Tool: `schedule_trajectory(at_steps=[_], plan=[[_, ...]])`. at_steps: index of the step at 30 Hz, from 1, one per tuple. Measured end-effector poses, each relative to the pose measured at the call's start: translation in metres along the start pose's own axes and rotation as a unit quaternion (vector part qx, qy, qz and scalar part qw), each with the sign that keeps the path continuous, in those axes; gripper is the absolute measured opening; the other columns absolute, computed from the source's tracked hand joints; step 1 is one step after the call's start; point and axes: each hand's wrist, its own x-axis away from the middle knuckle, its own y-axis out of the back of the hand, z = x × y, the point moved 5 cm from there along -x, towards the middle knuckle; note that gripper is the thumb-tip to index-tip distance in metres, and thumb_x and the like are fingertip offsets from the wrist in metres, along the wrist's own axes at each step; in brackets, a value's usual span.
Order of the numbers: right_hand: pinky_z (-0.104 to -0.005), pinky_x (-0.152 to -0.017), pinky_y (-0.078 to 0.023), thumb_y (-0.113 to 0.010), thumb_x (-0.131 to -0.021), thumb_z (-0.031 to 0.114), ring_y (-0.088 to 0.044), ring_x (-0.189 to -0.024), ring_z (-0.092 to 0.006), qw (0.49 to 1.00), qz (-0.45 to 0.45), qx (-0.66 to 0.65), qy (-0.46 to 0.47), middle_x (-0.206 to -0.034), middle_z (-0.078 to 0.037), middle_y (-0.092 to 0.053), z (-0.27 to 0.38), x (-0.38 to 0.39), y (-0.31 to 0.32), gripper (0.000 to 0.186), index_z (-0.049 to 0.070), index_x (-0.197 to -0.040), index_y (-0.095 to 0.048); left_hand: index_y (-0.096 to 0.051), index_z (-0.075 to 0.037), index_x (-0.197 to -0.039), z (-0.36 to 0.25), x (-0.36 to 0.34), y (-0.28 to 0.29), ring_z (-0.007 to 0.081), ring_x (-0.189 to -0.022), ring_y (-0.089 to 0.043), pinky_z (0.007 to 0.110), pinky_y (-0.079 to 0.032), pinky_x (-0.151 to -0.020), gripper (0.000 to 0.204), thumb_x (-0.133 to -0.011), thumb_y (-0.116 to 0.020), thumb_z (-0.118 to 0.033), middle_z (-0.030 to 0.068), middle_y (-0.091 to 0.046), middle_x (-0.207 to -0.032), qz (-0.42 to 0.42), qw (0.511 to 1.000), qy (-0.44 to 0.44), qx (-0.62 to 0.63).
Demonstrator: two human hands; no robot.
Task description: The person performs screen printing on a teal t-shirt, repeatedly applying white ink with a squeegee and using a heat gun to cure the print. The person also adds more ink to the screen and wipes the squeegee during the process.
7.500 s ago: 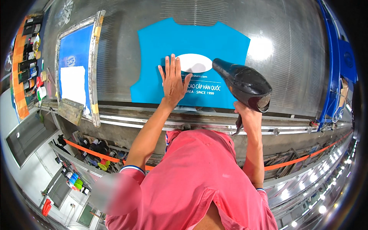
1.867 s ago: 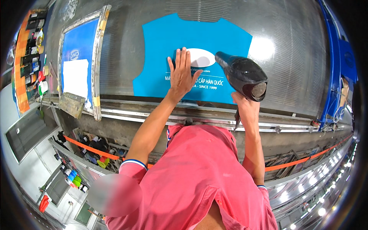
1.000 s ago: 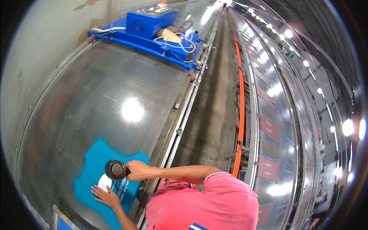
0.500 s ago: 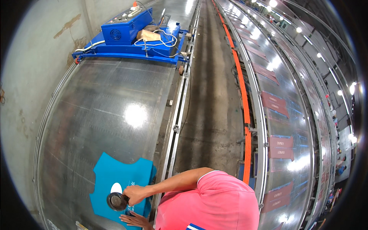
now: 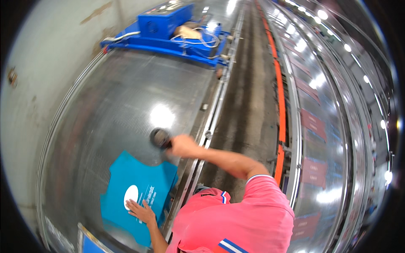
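A teal cut fabric panel (image 5: 119, 219) with a white oval (image 5: 131, 193) and white lettering lies on the metal table top at lower left. My left hand (image 5: 143, 214) rests flat on it, fingers apart, just at the oval's lower edge. My right hand (image 5: 183, 146) is wrapped round a black hair dryer (image 5: 160, 138), held in the air beyond the panel's far edge, over the table near its right side rail. Both are slightly blurred.
A blue wheeled machine (image 5: 163, 23) with cables straddles the table (image 5: 105, 105) farther along. A framed screen (image 5: 90, 242) shows at bottom left. A pale wall is left; rightward are an aisle (image 5: 236, 105), an orange rail (image 5: 280, 118) and another table with maroon panels (image 5: 312, 122).
The camera view turned from facing the panel to looking along the table. In the last half second my right hand moved the dryer from over the panel to beyond it; my left hand stays on the fabric.
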Motion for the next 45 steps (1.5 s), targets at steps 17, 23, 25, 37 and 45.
schedule_trajectory(at_steps=[17,23,25,37,45], plan=[[-0.0531,-0.084,-0.056,-0.069,-0.088,0.023,-0.072,-0.095,-0.0394,0.942,-0.212,0.260,-0.004,-0.110,-0.020,-0.075,-0.303,-0.203,0.071,0.045,0.006,-0.129,-0.068,-0.058,0.000,-0.134,0.154,0.213,0.141,0.0397,-0.142,-0.045,0.059,-0.027,-0.120,0.043,-0.098,-0.065,-0.022,0.0183,-0.057,-0.144,-0.253,0.930,0.246,0.107],[-0.0508,-0.090,-0.052,-0.062,-0.094,0.034,-0.068,-0.100,-0.0422,0.866,-0.427,0.239,0.107,-0.111,-0.023,-0.073,-0.142,-0.121,-0.015,0.041,0.003,-0.119,-0.073,-0.068,-0.005,-0.119,0.290,0.316,0.209,0.0338,-0.131,-0.056,0.054,-0.037,-0.114,0.028,-0.091,-0.066,-0.006,0.0120,-0.070,-0.122,-0.322,0.872,0.369,-0.010],[-0.0462,-0.091,-0.052,-0.060,-0.100,0.030,-0.068,-0.102,-0.0406,0.910,-0.372,0.096,0.157,-0.113,-0.024,-0.072,-0.054,-0.098,-0.082,0.038,-0.001,-0.120,-0.072,-0.063,-0.007,-0.130,0.339,0.359,0.203,0.0343,-0.138,-0.048,0.059,-0.035,-0.114,0.044,-0.086,-0.065,-0.001,0.0110,-0.063,-0.135,-0.230,0.878,0.418,-0.049],[-0.0520,-0.113,-0.040,-0.079,-0.090,0.026,-0.043,-0.140,-0.0380,0.897,0.307,-0.317,-0.018,-0.158,-0.027,-0.035,0.420,0.215,-0.552,0.097,-0.009,-0.158,-0.019,-0.056,-0.020,-0.142,0.508,0.375,0.159,0.0252,-0.152,-0.033,0.068,-0.021,-0.122,0.067,-0.079,-0.072,-0.002,-0.0016,-0.052,-0.151,0.027,0.956,0.280,-0.081],[-0.0440,-0.080,-0.060,-0.065,-0.083,-0.004,-0.068,-0.094,-0.0290,0.813,0.337,-0.465,0.092,-0.113,-0.020,-0.065,0.460,0.244,-0.564,0.042,-0.012,-0.123,-0.054,-0.062,-0.021,-0.137,0.527,0.402,0.154,0.0240,-0.144,-0.045,0.064,-0.023,-0.122,0.055,-0.085,-0.067,-0.005,-0.0016,-0.059,-0.144,-0.046,0.968,0.246,-0.010]])
